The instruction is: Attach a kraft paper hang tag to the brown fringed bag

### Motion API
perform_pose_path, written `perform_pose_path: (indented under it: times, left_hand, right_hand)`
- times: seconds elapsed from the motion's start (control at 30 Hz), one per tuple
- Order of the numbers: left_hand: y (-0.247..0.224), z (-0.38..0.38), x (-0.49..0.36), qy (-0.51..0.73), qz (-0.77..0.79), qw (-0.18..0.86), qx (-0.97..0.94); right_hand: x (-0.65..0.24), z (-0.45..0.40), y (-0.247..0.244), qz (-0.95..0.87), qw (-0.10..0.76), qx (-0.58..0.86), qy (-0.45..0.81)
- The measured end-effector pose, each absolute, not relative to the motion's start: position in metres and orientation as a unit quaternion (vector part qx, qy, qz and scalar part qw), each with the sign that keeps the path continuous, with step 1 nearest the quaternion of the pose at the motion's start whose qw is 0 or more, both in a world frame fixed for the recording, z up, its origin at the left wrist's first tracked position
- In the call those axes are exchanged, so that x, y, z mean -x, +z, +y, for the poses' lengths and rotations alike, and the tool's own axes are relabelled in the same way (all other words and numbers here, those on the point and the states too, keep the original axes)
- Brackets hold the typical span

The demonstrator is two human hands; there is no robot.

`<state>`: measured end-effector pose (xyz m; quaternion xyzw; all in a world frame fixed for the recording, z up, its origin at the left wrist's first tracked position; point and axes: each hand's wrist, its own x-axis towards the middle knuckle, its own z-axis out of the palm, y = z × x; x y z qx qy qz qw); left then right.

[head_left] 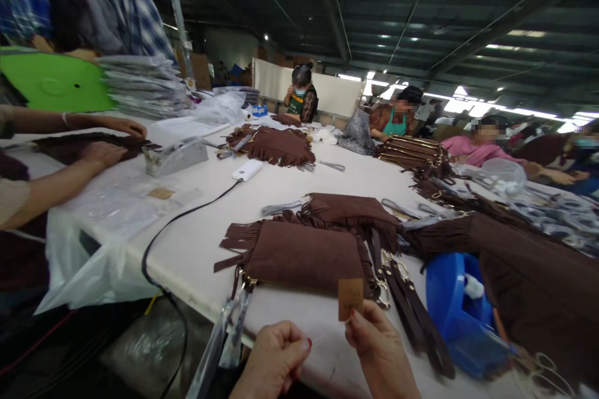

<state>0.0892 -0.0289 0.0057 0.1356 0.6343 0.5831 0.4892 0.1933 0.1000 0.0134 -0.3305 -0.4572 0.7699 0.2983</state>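
At the near edge of a white table [201, 255], we are pinching a small brown tag [350, 299] by its lower edge between the thumb and fingers of our right hand [377, 338], probably so that its face is staying mostly uncovered. Our left hand [275, 354] is hovering just to the left, fingertips pressing together; whether they are gripping a thread, we cannot tell. Beyond the tag, a fringed brown bag [304, 255] is lying flat, presumably for easy reach, with a second bag [355, 207] resting just behind. To the right, near dark straps [409, 305], a blue holder [444, 287] is containing something white [473, 287]. To the left, clear plastic [112, 206] is lying around a brown card [160, 192].
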Motion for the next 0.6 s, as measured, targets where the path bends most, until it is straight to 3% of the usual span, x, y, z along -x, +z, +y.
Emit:
perform_pose_path:
  times: [0.23, 0.3, 0.4, 0.5, 0.6]
  left_hand:
    - [0.002, -0.036, -0.076, 0.511, 0.739, 0.392, -0.198]
    - [0.003, -0.037, -0.074, 0.502, 0.745, 0.389, -0.203]
    - [0.004, -0.038, -0.074, 0.47, 0.767, 0.376, -0.222]
    - [0.006, -0.035, -0.075, 0.416, 0.794, 0.368, -0.248]
    - [0.008, -0.031, -0.075, 0.466, 0.746, 0.414, -0.232]
  right_hand:
    - [-0.207, 0.106, -0.007, -0.589, 0.256, 0.396, 0.656]
    - [-0.211, 0.103, -0.012, -0.612, 0.292, 0.425, 0.6]
    - [-0.212, 0.093, -0.016, -0.677, 0.412, 0.425, 0.436]
    - [-0.204, 0.081, -0.017, -0.783, 0.441, 0.297, 0.323]
    - [-0.19, 0.069, -0.018, -0.866, 0.36, 0.106, 0.332]
